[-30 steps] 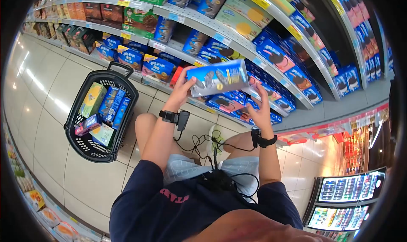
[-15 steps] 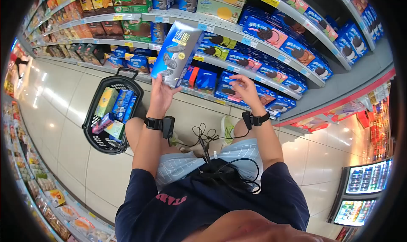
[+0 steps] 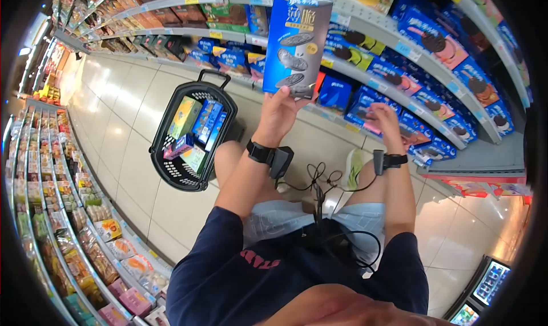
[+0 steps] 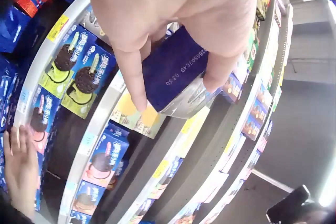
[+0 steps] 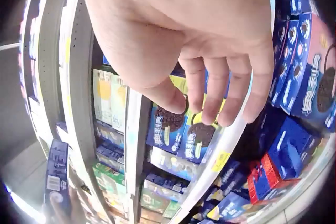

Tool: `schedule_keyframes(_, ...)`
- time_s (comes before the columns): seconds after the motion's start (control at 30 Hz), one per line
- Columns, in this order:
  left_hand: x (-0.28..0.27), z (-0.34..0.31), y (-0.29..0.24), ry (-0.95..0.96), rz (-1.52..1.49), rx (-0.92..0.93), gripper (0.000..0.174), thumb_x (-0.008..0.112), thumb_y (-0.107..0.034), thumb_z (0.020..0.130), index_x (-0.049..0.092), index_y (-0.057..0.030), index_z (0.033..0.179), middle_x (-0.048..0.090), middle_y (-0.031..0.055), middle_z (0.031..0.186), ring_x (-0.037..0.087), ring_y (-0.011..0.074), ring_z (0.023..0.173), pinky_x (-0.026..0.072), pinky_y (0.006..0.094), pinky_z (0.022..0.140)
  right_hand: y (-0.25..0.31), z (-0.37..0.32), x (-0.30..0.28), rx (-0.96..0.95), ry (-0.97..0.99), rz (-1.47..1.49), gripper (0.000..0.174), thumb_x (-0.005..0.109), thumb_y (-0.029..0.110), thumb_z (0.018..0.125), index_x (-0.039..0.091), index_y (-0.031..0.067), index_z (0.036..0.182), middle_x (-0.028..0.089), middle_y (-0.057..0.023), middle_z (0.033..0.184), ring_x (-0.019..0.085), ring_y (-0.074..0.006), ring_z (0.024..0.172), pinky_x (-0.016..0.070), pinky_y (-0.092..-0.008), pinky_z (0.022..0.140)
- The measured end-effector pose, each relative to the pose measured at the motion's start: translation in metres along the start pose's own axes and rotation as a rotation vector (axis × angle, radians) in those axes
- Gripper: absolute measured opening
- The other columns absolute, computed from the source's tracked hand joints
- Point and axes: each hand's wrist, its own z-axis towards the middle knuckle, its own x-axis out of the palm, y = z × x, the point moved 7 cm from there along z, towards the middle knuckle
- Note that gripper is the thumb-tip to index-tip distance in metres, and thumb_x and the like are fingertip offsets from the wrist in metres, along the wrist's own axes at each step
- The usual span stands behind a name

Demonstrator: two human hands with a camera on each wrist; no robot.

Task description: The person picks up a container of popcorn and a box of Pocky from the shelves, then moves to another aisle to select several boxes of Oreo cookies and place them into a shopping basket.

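Observation:
My left hand (image 3: 278,115) grips the lower end of a blue and silver cookie box (image 3: 295,46), which stands upright with its front, showing dark thin cookies, facing me. In the left wrist view, thumb and fingers pinch both sides of the dark blue box end (image 4: 176,69), which bears a printed code. My right hand (image 3: 383,120) hangs apart from the box, in front of the lower shelf, its fingers loosely bent. From the right wrist view, this hand (image 5: 194,40) holds nothing; green and blue cookie packs (image 5: 184,124) show behind its fingers.
A black shopping basket (image 3: 162,163) with several boxes in it stands on the tiled floor to the left. Curved shelves (image 3: 365,12) of cookie boxes run ahead and to the right. Another stocked shelf (image 3: 85,223) lines the left side. Cables (image 3: 319,180) hang between the wrists.
The cookie box has turned from sideways to upright, raised in the left hand. The right hand has come away from it. The head view has shifted, so the basket appears farther right.

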Motion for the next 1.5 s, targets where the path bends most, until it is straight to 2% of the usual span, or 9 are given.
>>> schedule_keyframes(0.13,-0.015,0.013,0.012,-0.002,0.066,-0.039,0.061,0.064,-0.026,0.091,0.036,-0.0033,0.14,0.053,0.0164,0.134,0.052,0.0315,0.125,0.047,0.0541,0.1,0.023,0.003,-0.002,-0.078,-0.033,-0.076,0.022,0.061,0.024,0.094,0.063,0.0056,0.107,0.068,-0.0059,0.099,0.064,-0.014,0.088,0.0531,-0.0276,0.073)
schedule_keyframes(0.33,-0.017,0.029,0.023,0.022,0.019,-0.067,0.064,0.064,-0.023,0.091,0.031,-0.004,0.142,0.048,0.0166,0.139,0.05,0.0329,0.127,0.0458,0.0538,0.103,0.007,0.021,0.0,-0.172,-0.004,-0.475,0.015,0.062,0.009,0.089,0.062,-0.0003,0.101,0.067,-0.006,0.089,0.063,-0.0101,0.078,0.0493,-0.0227,0.07)
schedule_keyframes(0.4,-0.014,0.033,0.023,0.006,-0.088,-0.052,0.051,0.061,-0.01,0.092,0.039,-0.0003,0.137,0.056,0.0168,0.129,0.06,0.0309,0.115,0.0505,0.0522,0.097,0.006,0.02,0.004,-0.186,0.038,-0.527,0.015,0.063,0.01,0.089,0.063,0.0001,0.1,0.067,-0.0055,0.088,0.063,-0.01,0.078,0.0493,-0.0233,0.07)
schedule_keyframes(0.63,-0.014,0.03,0.02,0.052,0.024,-0.066,0.062,0.066,-0.023,0.09,0.036,0.0004,0.138,0.054,0.0191,0.131,0.057,0.0332,0.118,0.046,0.0536,0.103,0.006,0.024,0.023,-0.191,0.069,-0.524,0.016,0.064,0.009,0.088,0.063,-0.0002,0.102,0.067,-0.0054,0.089,0.062,-0.0105,0.079,0.0496,-0.0241,0.072)
schedule_keyframes(0.8,-0.026,0.02,0.013,0.01,-0.047,-0.042,0.053,0.066,-0.008,0.088,0.042,0.0014,0.134,0.057,0.017,0.128,0.059,0.0306,0.115,0.0497,0.0481,0.099,0.01,0.022,0.037,-0.185,0.111,-0.659,0.018,0.065,0.011,0.088,0.064,-0.0007,0.102,0.066,-0.0064,0.088,0.061,-0.0114,0.078,0.0496,-0.026,0.072)
schedule_keyframes(1.1,-0.042,0.008,-0.001,0.021,0.061,-0.02,0.066,0.073,-0.022,0.085,0.037,0.0014,0.136,0.055,0.018,0.129,0.059,0.0324,0.115,0.0491,0.0488,0.101,0.005,0.018,0.038,-0.235,0.128,-0.683,0.019,0.066,0.011,0.087,0.064,-0.0011,0.101,0.067,-0.0074,0.087,0.061,-0.0125,0.076,0.0496,-0.0265,0.071)
schedule_keyframes(1.2,-0.043,0.007,-0.003,0.021,0.001,-0.018,0.054,0.068,-0.009,0.087,0.043,0.0009,0.133,0.059,0.016,0.126,0.061,0.0291,0.113,0.0518,0.0451,0.097,0.004,0.018,0.036,-0.21,0.123,-0.718,0.018,0.065,0.011,0.087,0.064,-0.0013,0.1,0.067,-0.0071,0.086,0.061,-0.0124,0.076,0.0497,-0.0266,0.071)
schedule_keyframes(1.43,-0.04,0.005,-0.006,0.034,-0.033,-0.016,0.054,0.068,-0.01,0.087,0.043,0.0008,0.133,0.058,0.0161,0.127,0.061,0.0292,0.113,0.0521,0.0455,0.097,0.004,0.016,0.04,-0.234,0.114,-0.714,0.018,0.065,0.01,0.087,0.065,-0.0012,0.1,0.066,-0.0064,0.085,0.061,-0.0114,0.075,0.0495,-0.0258,0.07)
schedule_keyframes(1.5,-0.039,0.005,-0.008,0.029,0.025,-0.03,0.068,0.074,-0.024,0.084,0.037,0.0006,0.136,0.056,0.0179,0.128,0.06,0.0311,0.113,0.051,0.0466,0.099,0.001,0.016,0.04,-0.227,0.109,-0.704,0.018,0.065,0.011,0.087,0.065,-0.0012,0.1,0.066,-0.0058,0.084,0.061,-0.011,0.075,0.0494,-0.0255,0.069)
